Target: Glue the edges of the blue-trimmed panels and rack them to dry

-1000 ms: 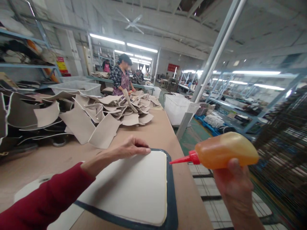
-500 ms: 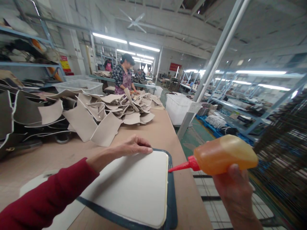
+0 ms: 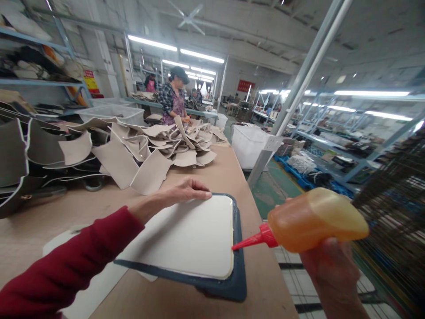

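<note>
Nearby, one bottle (image 3: 317, 219), one panel (image 3: 195, 239), two hands (image 3: 189, 189) (image 3: 335, 268)

The left hand (image 3: 190, 189) is outstretched; the right hand (image 3: 332, 263) grips.

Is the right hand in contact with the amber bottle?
Touching: the head view shows the right hand holding the amber bottle from below, thumb against its side.

The bottle (image 3: 317, 221) is hiding most fingers of the right hand (image 3: 335, 272) at four o'clock.
At eight, the left edge is cutting off the red sleeve (image 3: 76, 261), which is covering part of a pale sheet (image 3: 99, 290). The dark rack (image 3: 395, 201) is showing blurred at three; the red banner (image 3: 246, 85) at one is bearing unreadably small lettering.
</note>
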{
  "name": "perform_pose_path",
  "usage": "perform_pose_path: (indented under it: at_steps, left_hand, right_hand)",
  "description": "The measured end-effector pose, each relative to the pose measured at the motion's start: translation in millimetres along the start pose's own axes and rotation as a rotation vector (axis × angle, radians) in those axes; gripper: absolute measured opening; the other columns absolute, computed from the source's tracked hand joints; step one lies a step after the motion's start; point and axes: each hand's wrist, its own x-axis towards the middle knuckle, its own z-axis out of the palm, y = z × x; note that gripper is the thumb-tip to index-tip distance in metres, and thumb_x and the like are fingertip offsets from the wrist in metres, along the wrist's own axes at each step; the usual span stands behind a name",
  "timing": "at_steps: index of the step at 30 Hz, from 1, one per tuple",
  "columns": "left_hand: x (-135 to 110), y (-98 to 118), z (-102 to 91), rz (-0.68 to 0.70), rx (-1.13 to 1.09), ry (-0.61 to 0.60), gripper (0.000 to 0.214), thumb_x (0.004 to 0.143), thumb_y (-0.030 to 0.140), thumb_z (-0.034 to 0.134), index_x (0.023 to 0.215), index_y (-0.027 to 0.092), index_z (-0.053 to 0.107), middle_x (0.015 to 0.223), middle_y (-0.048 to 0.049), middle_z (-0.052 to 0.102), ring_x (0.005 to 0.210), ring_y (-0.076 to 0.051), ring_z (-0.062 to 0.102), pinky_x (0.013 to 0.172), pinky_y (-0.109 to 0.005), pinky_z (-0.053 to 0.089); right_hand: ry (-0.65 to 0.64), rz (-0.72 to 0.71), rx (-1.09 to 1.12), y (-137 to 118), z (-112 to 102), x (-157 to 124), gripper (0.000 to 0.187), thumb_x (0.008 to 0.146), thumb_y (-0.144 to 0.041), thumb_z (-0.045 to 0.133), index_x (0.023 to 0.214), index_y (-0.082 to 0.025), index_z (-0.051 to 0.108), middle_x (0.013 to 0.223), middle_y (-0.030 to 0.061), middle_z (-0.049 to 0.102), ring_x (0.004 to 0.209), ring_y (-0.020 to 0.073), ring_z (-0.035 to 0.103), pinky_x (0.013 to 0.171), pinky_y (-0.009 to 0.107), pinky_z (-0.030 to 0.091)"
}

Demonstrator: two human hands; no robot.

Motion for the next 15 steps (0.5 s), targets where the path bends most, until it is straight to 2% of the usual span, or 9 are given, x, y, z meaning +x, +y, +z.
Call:
perform_pose_path:
  at_steps: [3,8,12,15]
  left_hand:
    - [-0.8,-2.3,-1.5,-0.02,-0.015,0.012,0.034,0.067,0.046,0.067,0.069,0.013,0.068,0.053,0.0037,0.051,0.049,-0.008,0.037,0.047,-0.022,0.024]
    - [0.5,-9.9,-6.2,-0.035,-0.076,0.058,0.037,0.065,0.049,0.069,0.073,0.013,0.069,0.061,-0.0003,0.062,0.056,-0.012,0.05,0.053,-0.023,0.036]
    - [1.5,-15.5,-9.7,-0.059,-0.115,0.131,0.037,0.06,0.049,0.073,0.072,0.014,0.069,0.065,-0.0011,0.066,0.059,-0.013,0.054,0.053,-0.023,0.039]
    - [1.9,-20.1,-11.8,-0.067,-0.162,0.17,0.035,0.057,0.046,0.076,0.071,0.014,0.068,0.065,-0.0007,0.067,0.057,-0.013,0.055,0.052,-0.023,0.039]
  right_hand:
    - [-0.034,-0.002,0.005,-3.6,4.0,-1.0,0.056,0.062,-0.043,0.077,0.112,-0.024,0.061,0.104,0.0106,0.07,0.103,0.0318,0.063,0.092,0.051,0.048]
    - [-0.026,-0.011,-0.016,-3.2,-1.3,-6.9,0.052,0.067,-0.039,0.075,0.115,-0.027,0.058,0.106,0.0095,0.069,0.105,0.0302,0.062,0.088,0.047,0.053]
    - [0.036,-0.031,-0.063,2.2,-9.6,-13.2,0.043,0.071,-0.035,0.072,0.111,-0.027,0.06,0.105,0.0076,0.07,0.106,0.0271,0.062,0.081,0.039,0.057]
    - [0.11,-0.057,-0.073,6.1,-11.6,-18.3,0.045,0.07,-0.035,0.073,0.113,-0.028,0.058,0.103,0.0058,0.07,0.109,0.0244,0.06,0.078,0.034,0.058]
